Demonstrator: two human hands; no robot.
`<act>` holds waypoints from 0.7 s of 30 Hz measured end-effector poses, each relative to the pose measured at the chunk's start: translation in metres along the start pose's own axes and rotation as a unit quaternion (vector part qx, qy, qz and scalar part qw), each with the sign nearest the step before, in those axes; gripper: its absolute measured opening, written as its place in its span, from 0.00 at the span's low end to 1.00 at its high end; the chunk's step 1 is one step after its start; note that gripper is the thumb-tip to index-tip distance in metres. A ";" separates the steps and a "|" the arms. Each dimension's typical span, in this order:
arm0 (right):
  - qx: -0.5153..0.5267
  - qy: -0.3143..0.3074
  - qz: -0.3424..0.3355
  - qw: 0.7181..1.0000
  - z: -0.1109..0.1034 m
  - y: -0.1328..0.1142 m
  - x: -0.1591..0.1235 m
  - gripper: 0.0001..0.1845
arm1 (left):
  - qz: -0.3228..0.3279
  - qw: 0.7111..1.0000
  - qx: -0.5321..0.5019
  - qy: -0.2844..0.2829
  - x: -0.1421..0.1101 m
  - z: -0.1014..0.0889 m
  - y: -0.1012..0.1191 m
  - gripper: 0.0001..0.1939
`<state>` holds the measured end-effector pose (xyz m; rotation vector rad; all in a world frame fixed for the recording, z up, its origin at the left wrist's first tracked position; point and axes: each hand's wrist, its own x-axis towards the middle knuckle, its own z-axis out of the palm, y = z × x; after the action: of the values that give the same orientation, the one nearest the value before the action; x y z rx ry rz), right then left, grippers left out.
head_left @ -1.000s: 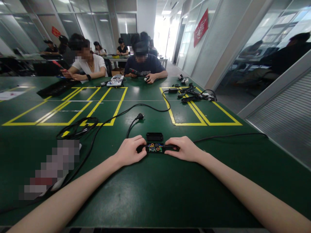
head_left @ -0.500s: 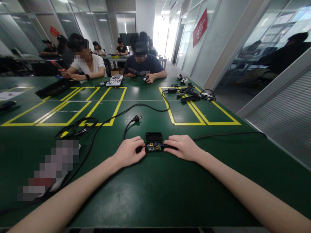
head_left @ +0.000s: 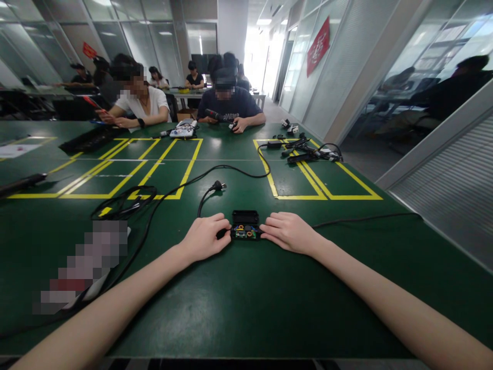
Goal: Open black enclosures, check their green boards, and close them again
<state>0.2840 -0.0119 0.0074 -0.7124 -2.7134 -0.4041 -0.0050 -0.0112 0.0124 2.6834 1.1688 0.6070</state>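
From where I'm standing, the person has both forearms stretched over the green worktop (head_left: 231, 303), with a small open black box (head_left: 245, 234) resting between the two hands. Inside it I can see a little circuit board (head_left: 241, 234) with copper-coloured rings and thin wires. The left hand (head_left: 204, 236) grips the left cord end (head_left: 221, 234), thumb and fingers curled round it right beside the box. The right hand (head_left: 290, 234) is closed over the right cord end (head_left: 261, 230), fingertips against the other end of the box, and it hides most of what it pinches. A shallow black cover (head_left: 245, 216) lies just beyond the box, its hollow side up. Past the left hand, a black plug (head_left: 219, 186) sits on its short curve of cord, prongs pointing right. A thin black cable (head_left: 365, 220) runs off behind the right hand towards the right side of the worktop. Over to the left there's a loop of cable (head_left: 123, 203) near a blurred-out item (head_left: 90, 257), and a long dark object (head_left: 23, 184) reaches in from the edge. Farther up, black parts (head_left: 302, 151) are heaped across the yellow tape (head_left: 318, 186), while a white device (head_left: 185, 128) and a black tray (head_left: 90, 140) lie farther left. Two people (head_left: 142, 103) (head_left: 231, 105) sit across the worktop, each handling something.
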 end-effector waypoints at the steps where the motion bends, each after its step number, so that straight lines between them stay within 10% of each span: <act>1: 0.002 -0.001 -0.002 1.000 0.000 0.000 0.000 0.21 | 0.000 1.000 0.000 -0.001 0.000 0.000 0.000 0.08; 21: 0.206 0.119 0.053 0.970 0.008 -0.001 -0.002 0.06 | 0.064 0.997 0.016 0.050 0.001 0.010 -0.004 0.04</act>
<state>0.2835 -0.0114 -0.0008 -0.6372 -2.4057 0.0964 -0.0025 -0.0078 0.0021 2.8011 1.0439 0.7564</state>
